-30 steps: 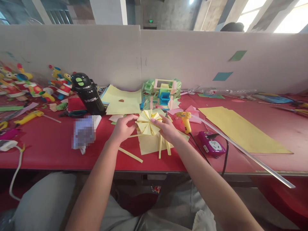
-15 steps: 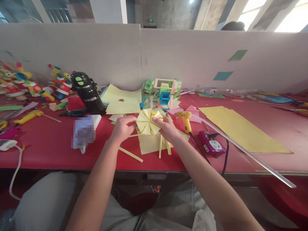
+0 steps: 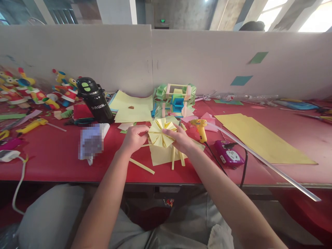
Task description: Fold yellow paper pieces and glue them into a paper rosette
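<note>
Compared with one second ago, both hands and the yellow paper fan (image 3: 161, 133) sit a little higher and further from the body, and the fan is opened a bit more to a round shape. The left hand (image 3: 134, 138) pinches the left edge of the fan with thumb and fingers pressed together. The right hand (image 3: 181, 139) holds the right edge, its fingers (image 3: 169, 131) closed on the folds. The fan is held just above a yellow sheet (image 3: 162, 156) on the red counter (image 3: 57, 155).

I count three yellow paper strips (image 3: 141, 166) near the sheet, one glue gun (image 3: 200, 128) beside the right hand, one purple socket (image 3: 228, 155) and one black bottle (image 3: 94, 100).
</note>
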A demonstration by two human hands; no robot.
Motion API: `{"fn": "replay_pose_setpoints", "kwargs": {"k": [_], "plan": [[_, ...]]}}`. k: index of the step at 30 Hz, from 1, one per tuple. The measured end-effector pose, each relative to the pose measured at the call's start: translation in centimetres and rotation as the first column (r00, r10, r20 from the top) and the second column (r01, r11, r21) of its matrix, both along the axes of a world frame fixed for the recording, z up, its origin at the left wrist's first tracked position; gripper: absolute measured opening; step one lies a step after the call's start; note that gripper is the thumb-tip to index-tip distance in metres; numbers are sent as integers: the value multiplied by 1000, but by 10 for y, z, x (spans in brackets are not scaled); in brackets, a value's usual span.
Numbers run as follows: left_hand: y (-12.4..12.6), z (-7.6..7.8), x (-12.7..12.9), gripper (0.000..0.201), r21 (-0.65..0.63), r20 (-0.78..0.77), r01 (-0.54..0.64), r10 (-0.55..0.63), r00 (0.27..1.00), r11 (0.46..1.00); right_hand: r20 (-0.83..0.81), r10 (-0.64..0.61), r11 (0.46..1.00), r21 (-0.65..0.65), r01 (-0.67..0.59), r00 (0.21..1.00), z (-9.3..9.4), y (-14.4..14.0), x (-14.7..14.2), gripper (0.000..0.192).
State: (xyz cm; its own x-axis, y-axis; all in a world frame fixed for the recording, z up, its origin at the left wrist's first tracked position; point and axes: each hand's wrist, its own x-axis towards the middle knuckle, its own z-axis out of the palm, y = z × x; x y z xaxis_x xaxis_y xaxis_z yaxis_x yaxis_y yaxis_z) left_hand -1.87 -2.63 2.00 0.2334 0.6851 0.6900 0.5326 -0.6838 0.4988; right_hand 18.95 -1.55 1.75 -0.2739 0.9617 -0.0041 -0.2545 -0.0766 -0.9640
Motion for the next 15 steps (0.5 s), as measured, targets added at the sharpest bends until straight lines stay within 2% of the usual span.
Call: {"fn": "replay_pose_setpoints", "kwargs": {"k": [3,7,15], "plan": [[0,1,0,14,-24,4,-20,20,1000,1000,-24,16,998,-58,-17,1000,0,1,0,66],[1,0,2,13,19,17,-53,53,998,998,-69,-6,998,-69,1,998,5,-1,-3,49],[2,-1,3,14,99,14,-92,91,996,991,-108,84,995,-35,-89,991,4,-4,-5,57]]}}
